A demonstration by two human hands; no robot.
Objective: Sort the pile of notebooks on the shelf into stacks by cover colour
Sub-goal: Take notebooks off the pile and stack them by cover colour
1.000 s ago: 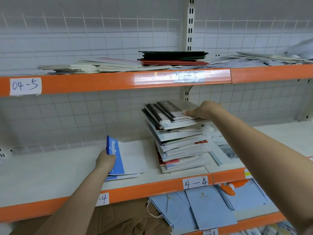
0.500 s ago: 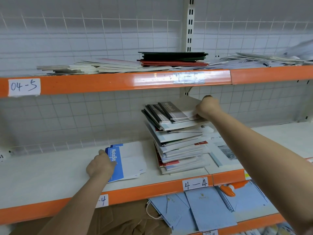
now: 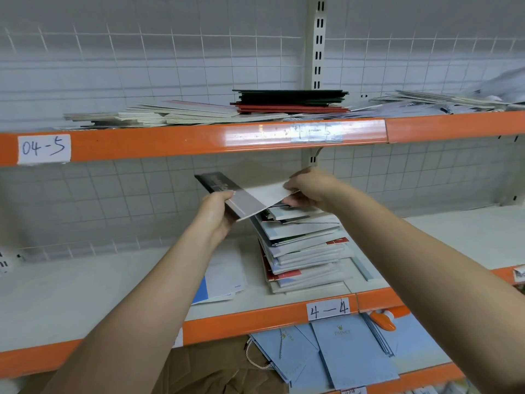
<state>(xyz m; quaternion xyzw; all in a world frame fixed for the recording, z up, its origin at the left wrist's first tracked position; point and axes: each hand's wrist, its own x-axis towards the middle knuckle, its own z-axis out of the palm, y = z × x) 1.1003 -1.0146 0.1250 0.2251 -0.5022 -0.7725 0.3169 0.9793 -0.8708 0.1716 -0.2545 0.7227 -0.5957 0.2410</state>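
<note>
Both hands grasp one black-and-grey notebook (image 3: 244,194) lifted just above the pile (image 3: 304,251) on the middle shelf (image 3: 85,285): left hand (image 3: 218,211) pinching its near edge, right hand (image 3: 309,187) its far end (blue notebooks (image 3: 224,280) lie left of the pile)

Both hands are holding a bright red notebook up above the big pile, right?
Not quite. The head view shows both hands, left hand and right hand, holding a notebook above the pile, but its cover is black, grey and white, not bright red.
</note>
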